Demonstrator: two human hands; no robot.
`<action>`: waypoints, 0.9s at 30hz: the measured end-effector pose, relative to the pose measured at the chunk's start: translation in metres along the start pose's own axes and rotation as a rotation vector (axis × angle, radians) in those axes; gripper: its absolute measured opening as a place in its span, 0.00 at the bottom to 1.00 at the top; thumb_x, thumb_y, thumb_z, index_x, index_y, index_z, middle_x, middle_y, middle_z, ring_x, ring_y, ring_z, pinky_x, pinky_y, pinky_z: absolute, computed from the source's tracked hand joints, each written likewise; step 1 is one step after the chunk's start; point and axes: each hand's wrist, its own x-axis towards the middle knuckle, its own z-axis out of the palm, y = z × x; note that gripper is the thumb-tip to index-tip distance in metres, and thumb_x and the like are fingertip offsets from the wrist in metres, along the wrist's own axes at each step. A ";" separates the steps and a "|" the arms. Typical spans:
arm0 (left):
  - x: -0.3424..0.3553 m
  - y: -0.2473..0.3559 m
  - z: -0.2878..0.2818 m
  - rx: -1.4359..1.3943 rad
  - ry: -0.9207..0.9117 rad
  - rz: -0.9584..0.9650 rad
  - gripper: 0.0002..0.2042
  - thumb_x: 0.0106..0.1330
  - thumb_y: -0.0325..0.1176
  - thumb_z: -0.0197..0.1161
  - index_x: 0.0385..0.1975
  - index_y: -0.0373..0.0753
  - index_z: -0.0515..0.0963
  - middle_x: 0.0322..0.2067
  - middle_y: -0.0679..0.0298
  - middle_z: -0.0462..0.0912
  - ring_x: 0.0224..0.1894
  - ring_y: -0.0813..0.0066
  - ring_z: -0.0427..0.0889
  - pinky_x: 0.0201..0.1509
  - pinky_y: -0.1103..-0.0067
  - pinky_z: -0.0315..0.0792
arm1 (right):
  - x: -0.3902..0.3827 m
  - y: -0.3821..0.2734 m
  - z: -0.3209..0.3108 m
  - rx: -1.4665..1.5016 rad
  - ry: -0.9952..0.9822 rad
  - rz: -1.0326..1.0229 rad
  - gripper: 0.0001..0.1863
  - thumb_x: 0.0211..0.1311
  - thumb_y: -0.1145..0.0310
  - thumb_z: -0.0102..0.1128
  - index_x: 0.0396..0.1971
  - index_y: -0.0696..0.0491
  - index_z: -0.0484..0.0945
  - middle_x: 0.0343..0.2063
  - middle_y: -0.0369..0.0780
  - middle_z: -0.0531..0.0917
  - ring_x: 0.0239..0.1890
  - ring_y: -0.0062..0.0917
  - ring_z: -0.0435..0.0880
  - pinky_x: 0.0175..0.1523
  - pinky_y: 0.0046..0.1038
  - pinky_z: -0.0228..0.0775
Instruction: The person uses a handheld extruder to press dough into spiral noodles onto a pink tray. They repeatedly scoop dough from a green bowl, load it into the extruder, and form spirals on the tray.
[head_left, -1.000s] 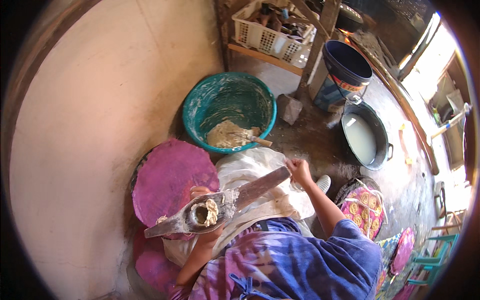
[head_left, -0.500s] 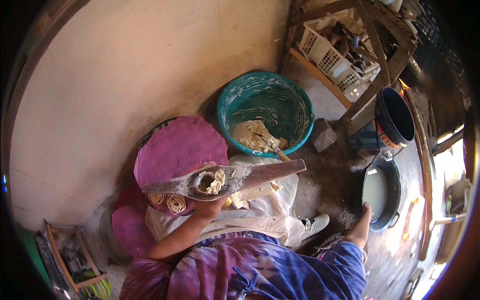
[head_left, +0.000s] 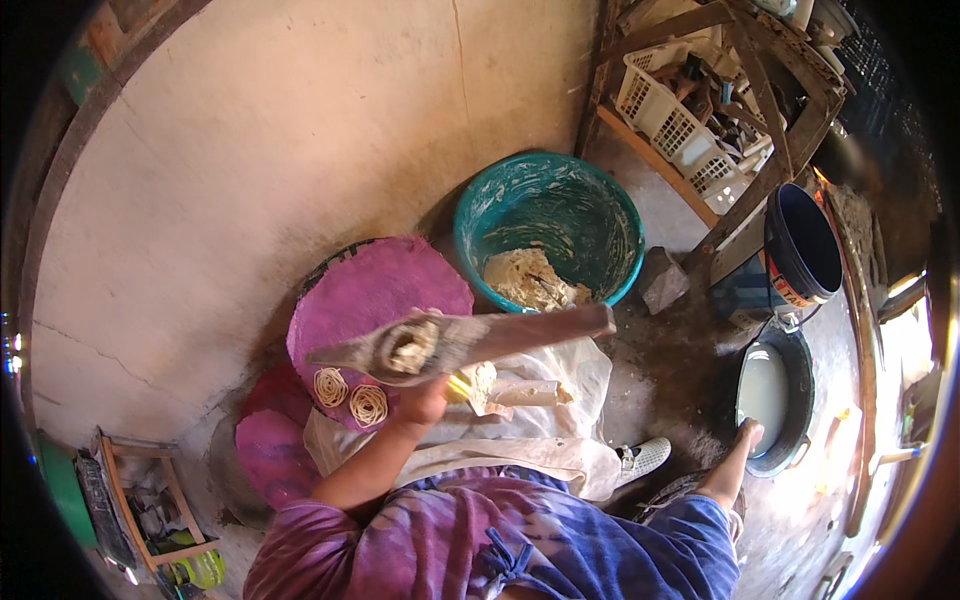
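Note:
My left hand grips a dark wooden board with dough in its central hole, held above a pink round mat. Two coiled pale noodle nests lie on the mat's near part. A pale cylinder smeared with dough rests on the white cloth over my lap. My right hand is at the near-left rim of a dark basin of milky liquid; its fingers are too small to read. A teal tub holding a lump of dough sits ahead of me.
A dark bucket stands at right beside a stone block. Behind are a wooden frame and white crate. A wall rises at left, with a small wooden frame at lower left.
My right hand has left the board's right end and moved right and down to the basin. The board has tilted flatter, revealing the cylinder and noodle nests. The view has also shifted.

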 end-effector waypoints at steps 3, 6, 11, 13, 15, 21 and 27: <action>0.033 0.014 -0.027 -1.230 0.109 -0.166 0.11 0.62 0.36 0.58 0.38 0.35 0.76 0.40 0.56 0.78 0.47 0.68 0.76 0.55 0.73 0.69 | -0.015 0.005 0.001 0.116 0.198 -0.228 0.12 0.58 0.64 0.55 0.33 0.55 0.84 0.39 0.48 0.84 0.46 0.42 0.82 0.53 0.43 0.69; 0.057 0.050 -0.060 -1.173 0.207 -0.105 0.11 0.60 0.38 0.58 0.31 0.45 0.63 0.25 0.70 0.61 0.28 0.79 0.61 0.33 0.80 0.60 | -0.028 0.007 -0.004 0.127 0.192 -0.302 0.12 0.59 0.65 0.53 0.29 0.55 0.84 0.35 0.49 0.84 0.42 0.44 0.82 0.49 0.41 0.71; 0.069 0.090 -0.152 -1.067 0.260 0.147 0.11 0.62 0.38 0.59 0.32 0.44 0.62 0.28 0.69 0.61 0.29 0.78 0.61 0.34 0.79 0.62 | -0.069 -0.021 -0.025 -0.096 0.249 -0.269 0.11 0.55 0.66 0.56 0.22 0.56 0.81 0.30 0.52 0.84 0.36 0.45 0.83 0.44 0.42 0.72; 0.054 0.100 -0.201 -0.927 0.328 0.109 0.12 0.62 0.38 0.58 0.31 0.44 0.61 0.28 0.68 0.61 0.29 0.78 0.61 0.33 0.80 0.62 | -0.113 -0.047 -0.025 -0.193 0.229 -0.336 0.10 0.53 0.68 0.56 0.35 0.51 0.80 0.37 0.46 0.83 0.41 0.42 0.81 0.46 0.42 0.72; 0.032 0.102 -0.245 -0.667 0.455 0.028 0.11 0.63 0.37 0.59 0.31 0.43 0.63 0.28 0.68 0.62 0.28 0.79 0.60 0.32 0.82 0.59 | -0.177 -0.073 -0.015 -0.184 0.260 -0.625 0.20 0.52 0.73 0.58 0.48 0.46 0.75 0.43 0.39 0.79 0.47 0.41 0.78 0.50 0.43 0.72; -0.057 0.070 -0.324 0.322 0.843 -0.247 0.21 0.57 0.24 0.66 0.52 0.29 0.71 0.49 0.57 0.76 0.48 0.69 0.76 0.56 0.73 0.68 | -0.386 -0.113 0.054 0.190 -1.299 -0.926 0.28 0.63 0.55 0.61 0.59 0.56 0.73 0.48 0.43 0.82 0.39 0.28 0.82 0.47 0.28 0.73; -0.114 0.064 -0.370 0.781 0.920 -0.452 0.25 0.53 0.23 0.70 0.53 0.27 0.73 0.52 0.53 0.78 0.53 0.63 0.76 0.62 0.71 0.65 | -0.426 -0.127 0.059 0.137 -0.722 -1.220 0.13 0.65 0.61 0.55 0.34 0.58 0.79 0.30 0.54 0.82 0.36 0.51 0.81 0.39 0.42 0.72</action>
